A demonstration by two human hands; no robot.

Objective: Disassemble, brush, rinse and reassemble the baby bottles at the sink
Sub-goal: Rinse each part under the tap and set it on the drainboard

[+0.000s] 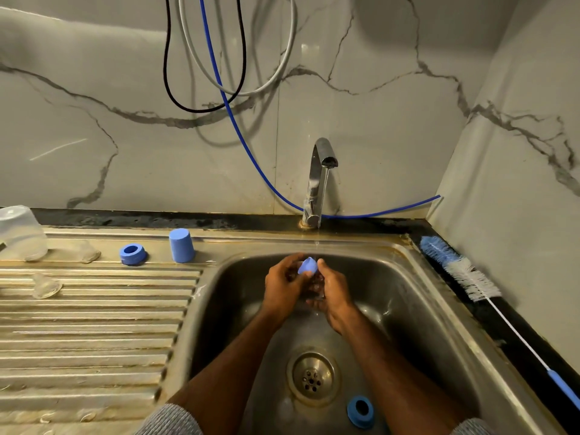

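Wall [392, 89]: marbled panels at 12 o'clock, with black, grey and blue hoses [219, 89] hanging in loops. Steel desk [94, 324]: ribbed draining surface filling 9 o'clock. Sink [417, 309]: steel basin from centre to 5 o'clock, drain [312, 376] at 6 o'clock. Tap [317, 180]: upright at 12 o'clock of the basin, water running from its spout onto the hands. Bottle brush [461, 271]: lying along the dark ledge at 3 o'clock, blue and white bristles toward the wall, thin handle running to 4 o'clock. Left hand [284, 285] and right hand [334, 295]: together under the stream over the far part of the basin, fingers of both curled round a clear bottle part with a blue piece [307, 265] at its top; the clear part is mostly hidden and blurred. Clear bottle [20, 233]: on the desk at 9 o'clock, near the back edge. Blue cap [181, 245]: standing upright on the desk at 10 o'clock of the basin. Blue ring [132, 254]: on the desk just left of the cap. Second blue ring [361, 411]: on the basin floor at 5 o'clock of the drain. Clear teat [45, 285]: on the ribs at 9 o'clock
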